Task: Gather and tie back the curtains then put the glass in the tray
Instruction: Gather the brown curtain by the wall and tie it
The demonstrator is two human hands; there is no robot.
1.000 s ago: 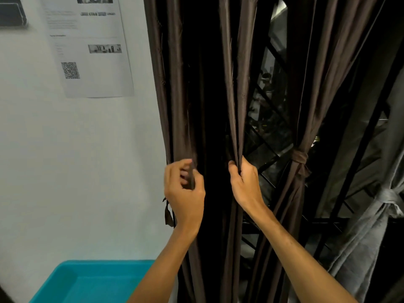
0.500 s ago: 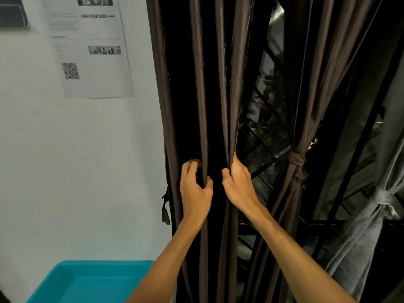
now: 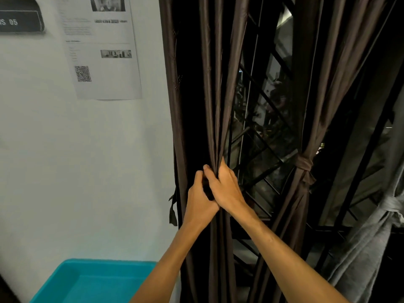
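White wall (image 3: 87, 171) on the left with a printed notice (image 3: 105, 51) and a dark sign (image 3: 19, 20). Barred window (image 3: 262, 127) on the right, dark outside.

Change over the last second: the hands were apart, each pinching its own fold. Now they are pressed against each other on one bunch, and the left hand did most of the travel, moving right. So the folds of the curtain (image 3: 209, 84) are pulled into a single bundle at mid height. My read is that the gather on this panel is basically done and the tie is next.

Right hand (image 3: 227, 189): fingers curled round the bunch, thumb up along the fold. Left hand (image 3: 200, 200): touching the right, thumb on the cloth, fingers wrapped in behind. Their tips are hidden, but it reads as a grip on the same bundle.

The curtain is dark brown with a slight sheen and hangs in long vertical pleats. It is taut above the grip and loose below. Its left edge is not pulled in yet and sits by the wall.

A strap (image 3: 173, 206) hangs loose at that left edge, just beside the left hand, and is probably the tieback. One hand has to let go to fetch it, so the bundle may spread.

The next brown panel is already knotted (image 3: 303, 165), and the grey curtain (image 3: 371, 237) beyond it is tied too.

Tray (image 3: 105, 262): teal, bottom left, below the wall. The glass is not in view.
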